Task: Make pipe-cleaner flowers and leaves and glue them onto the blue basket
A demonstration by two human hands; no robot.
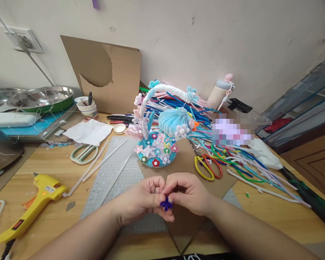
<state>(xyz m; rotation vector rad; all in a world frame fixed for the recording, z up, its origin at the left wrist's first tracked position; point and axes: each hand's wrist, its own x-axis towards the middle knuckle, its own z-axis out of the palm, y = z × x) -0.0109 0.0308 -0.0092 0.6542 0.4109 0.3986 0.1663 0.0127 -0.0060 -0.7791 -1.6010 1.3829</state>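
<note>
Between my two hands, low in the middle of the view, is a small dark purple pipe-cleaner flower (166,204) with rounded loops. My left hand (143,198) is closed, its thumb and fingers pinching the flower from the left. From the right, my right hand (191,193) pinches it too, the fingertips of both hands meeting above it. Just beyond my hands stands a blue pipe-cleaner basket (141,159) filled with small fuzzy flowers. Its white wrapped handle (165,88) arches up, and a blue shell shape (174,121) hangs from it.
Scissors with yellow and orange handles (206,169) lie right of the basket, by heaped pipe cleaners (246,164). At left are a yellow glue gun (40,195), green-handled scissors (83,153) and a paper cup (86,107). A cutting mat (108,173) and cardboard lie under my hands.
</note>
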